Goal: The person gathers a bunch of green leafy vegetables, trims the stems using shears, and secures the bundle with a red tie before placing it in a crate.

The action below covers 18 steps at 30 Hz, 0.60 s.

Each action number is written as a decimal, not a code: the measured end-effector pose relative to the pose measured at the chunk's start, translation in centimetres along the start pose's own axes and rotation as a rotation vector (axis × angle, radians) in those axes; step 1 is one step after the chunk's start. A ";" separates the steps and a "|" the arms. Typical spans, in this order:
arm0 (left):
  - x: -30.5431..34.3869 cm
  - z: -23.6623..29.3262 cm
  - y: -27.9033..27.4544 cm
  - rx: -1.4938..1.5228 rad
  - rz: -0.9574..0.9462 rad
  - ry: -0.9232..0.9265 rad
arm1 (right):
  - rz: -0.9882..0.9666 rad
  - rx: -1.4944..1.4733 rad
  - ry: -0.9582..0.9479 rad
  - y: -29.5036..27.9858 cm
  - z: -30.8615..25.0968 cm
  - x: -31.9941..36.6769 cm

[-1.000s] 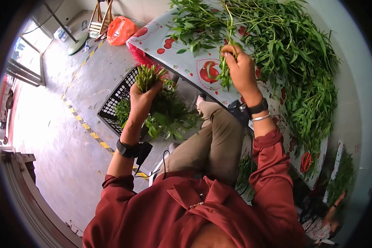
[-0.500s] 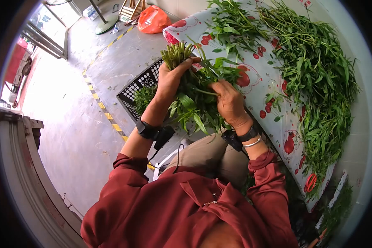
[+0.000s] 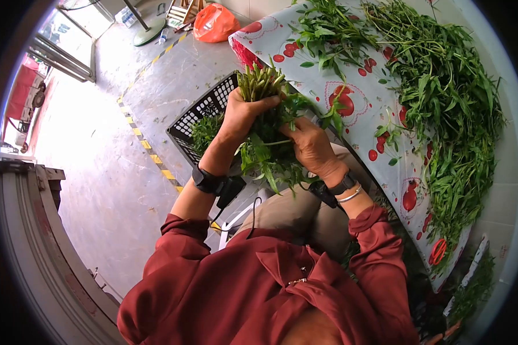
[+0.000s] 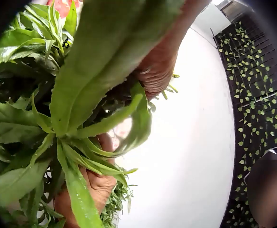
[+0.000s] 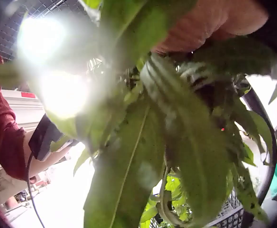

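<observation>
"Since one second ago, what is moved?"

"Right hand (image 3: 316, 149) is now away from the tablecloth (image 3: 322, 75) and comes beside the bundle of leafy greens (image 3: 262, 158). Left hand (image 3: 240, 115) still keeps its hold."

"In which direction does the bundle lie?"

"It is in front of the lap, over the near side of the black plastic crate (image 3: 213, 100). Its long axis goes from the cut stem ends (image 3: 260, 80), which point away from the body, back to the leaves, which hang toward the knees."

"And which hand is nearer to these ends?"

"The left one. Its fingers are curled around the stems, just below the ends. The other is at the right side of the leaves, lower, and its fingertips seem to pinch one pale stem (image 3: 275, 142), which lies across the bundle."
</observation>
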<state>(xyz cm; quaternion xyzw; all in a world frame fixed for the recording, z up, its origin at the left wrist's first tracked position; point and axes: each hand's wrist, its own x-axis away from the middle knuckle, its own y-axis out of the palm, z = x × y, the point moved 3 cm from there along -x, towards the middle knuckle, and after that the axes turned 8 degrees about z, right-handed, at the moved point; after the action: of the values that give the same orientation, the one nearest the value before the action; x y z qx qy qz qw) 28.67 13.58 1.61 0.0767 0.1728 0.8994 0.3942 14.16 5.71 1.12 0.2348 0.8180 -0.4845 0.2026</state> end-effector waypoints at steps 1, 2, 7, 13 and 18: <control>0.0 -0.1 -0.2 -0.040 0.018 0.001 | 0.001 -0.001 0.003 0.1 0.0 0.1; 0.0 -0.2 -0.4 -0.079 0.036 0.002 | -0.002 -0.024 0.031 0.3 0.0 0.2; 0.0 0.0 -2.3 -0.082 0.112 0.037 | 0.035 -0.258 0.194 -0.1 -0.1 0.0; 0.5 0.1 -3.2 -0.184 0.125 0.098 | 0.248 -0.567 0.615 -1.9 2.1 -1.2; 1.2 -0.1 -1.6 -0.308 -0.015 0.134 | 0.207 -0.562 0.635 -3.2 1.2 -3.9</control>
<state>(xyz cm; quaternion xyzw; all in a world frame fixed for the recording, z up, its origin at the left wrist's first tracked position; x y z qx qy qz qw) 28.91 15.49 0.91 -0.0461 0.0595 0.9154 0.3955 15.61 2.63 4.98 0.3887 0.9119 -0.1242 0.0447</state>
